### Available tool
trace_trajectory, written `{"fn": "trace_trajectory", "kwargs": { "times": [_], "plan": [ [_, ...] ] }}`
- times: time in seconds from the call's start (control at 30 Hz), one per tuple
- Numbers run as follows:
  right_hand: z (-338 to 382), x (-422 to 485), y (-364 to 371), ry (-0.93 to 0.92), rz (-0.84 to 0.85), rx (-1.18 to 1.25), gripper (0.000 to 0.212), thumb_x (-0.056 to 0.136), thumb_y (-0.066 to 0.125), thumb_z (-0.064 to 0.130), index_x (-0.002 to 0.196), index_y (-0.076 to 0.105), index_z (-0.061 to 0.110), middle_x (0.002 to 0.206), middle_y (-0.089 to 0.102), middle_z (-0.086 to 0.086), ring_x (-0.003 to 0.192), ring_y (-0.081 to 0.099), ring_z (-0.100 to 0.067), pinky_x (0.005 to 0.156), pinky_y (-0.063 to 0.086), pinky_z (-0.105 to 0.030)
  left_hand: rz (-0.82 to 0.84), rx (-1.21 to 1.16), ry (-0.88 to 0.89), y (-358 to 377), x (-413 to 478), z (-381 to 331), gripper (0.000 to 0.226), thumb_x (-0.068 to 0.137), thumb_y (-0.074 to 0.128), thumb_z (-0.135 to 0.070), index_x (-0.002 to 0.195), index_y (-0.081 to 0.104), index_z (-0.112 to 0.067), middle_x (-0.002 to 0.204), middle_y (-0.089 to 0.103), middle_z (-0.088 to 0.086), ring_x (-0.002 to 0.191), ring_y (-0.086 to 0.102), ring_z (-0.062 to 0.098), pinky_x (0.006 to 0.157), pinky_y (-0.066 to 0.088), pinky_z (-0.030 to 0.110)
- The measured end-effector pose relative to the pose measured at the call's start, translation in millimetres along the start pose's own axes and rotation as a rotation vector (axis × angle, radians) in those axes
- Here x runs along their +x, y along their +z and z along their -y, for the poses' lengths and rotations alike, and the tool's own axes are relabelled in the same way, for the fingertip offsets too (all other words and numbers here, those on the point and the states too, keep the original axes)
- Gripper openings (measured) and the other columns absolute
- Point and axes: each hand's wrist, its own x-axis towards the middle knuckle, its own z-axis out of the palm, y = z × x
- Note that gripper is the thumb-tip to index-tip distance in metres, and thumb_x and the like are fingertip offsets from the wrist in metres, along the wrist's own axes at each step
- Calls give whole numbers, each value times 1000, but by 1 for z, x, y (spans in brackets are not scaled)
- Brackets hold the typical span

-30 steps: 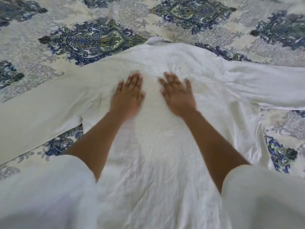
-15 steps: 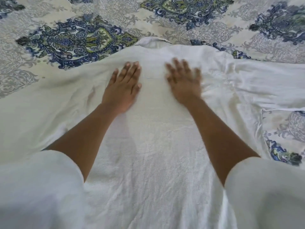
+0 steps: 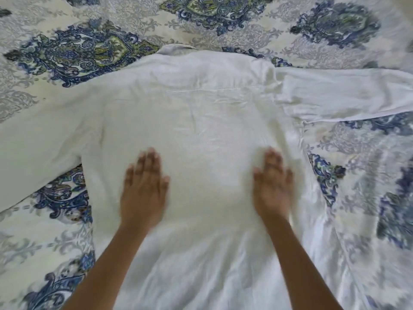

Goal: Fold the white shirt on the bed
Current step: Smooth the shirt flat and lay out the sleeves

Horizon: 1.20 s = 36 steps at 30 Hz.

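White shirt [image 3: 201, 121] lies back-up and spread flat on the bed [image 3: 67, 25], over a blue-patterned cover. Collar [image 3: 176, 49] at the far end, hem toward the near edge and out of view. One sleeve [image 3: 40, 139] runs out left, the other [image 3: 346, 92] runs out right. Right side edge looks rumpled and bunched; the middle panel is mostly smooth.

Handling, as a judgement: thin woven cloth, light and limp, no stiffness of its own. It should crease easily and drag along with a sliding palm on the soft cover. Nothing fragile. Best places to take hold are probably a shoulder seam and the hem on the same side, pinched together so the side panel folds over in one line; a sleeve is best lifted near its cuff.

Left hand [image 3: 143, 189]: palm down on the shirt's near-left middle, fingers straight and close together, holding nothing. Right hand [image 3: 272, 186]: same pose, flat on the near-right middle, just inside the rumpled edge. Both are blurred, so exact fingertip contact is hard to tell.
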Motion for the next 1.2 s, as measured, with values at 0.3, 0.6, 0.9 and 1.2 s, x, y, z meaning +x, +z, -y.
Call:
{"fn": "trace_trajectory", "kwargs": {
  "times": [0.3, 0.6, 0.9, 1.2],
  "plan": [
    [42, -105, -1, -33, 79, 180, 53, 98, 21, 30, 145, 25, 7, 151, 31, -7, 141, 21, -17, 115, 4, -34, 62, -140, 178, 2, -86, -112, 57, 94, 29, -31, 141, 35, -1, 149, 34, 15, 138, 32, 26, 112, 23, 43],
    [-52, -186, -28, 409, -18, 279, 60, 96, 16, 39, 146, 11, 6, 155, 16, -10, 144, 13, -24, 118, 6, -41, 91, -141, -108, -2, -190, -90, 69, 97, 12, -45, 144, 19, 5, 152, 21, 21, 141, 18, 32, 115, 12, 41],
    [-94, -218, -30, 343, 134, 59, 60, 92, 0, 47, 143, -4, 17, 155, 0, 0, 142, -7, -12, 118, -1, -39, 125, 6, -88, 0, -246, -53, 65, 96, 20, -41, 146, 18, 1, 155, 15, 14, 143, 16, 24, 117, 10, 40],
    [42, -212, -59, -33, 236, 430, 51, 90, 26, 23, 126, 54, 0, 129, 55, -20, 118, 50, -37, 104, 35, -37, 154, -142, -79, -45, -230, -36, 57, 99, 13, -36, 138, 39, -3, 143, 44, 13, 133, 40, 26, 112, 20, 35]
  ]
}}
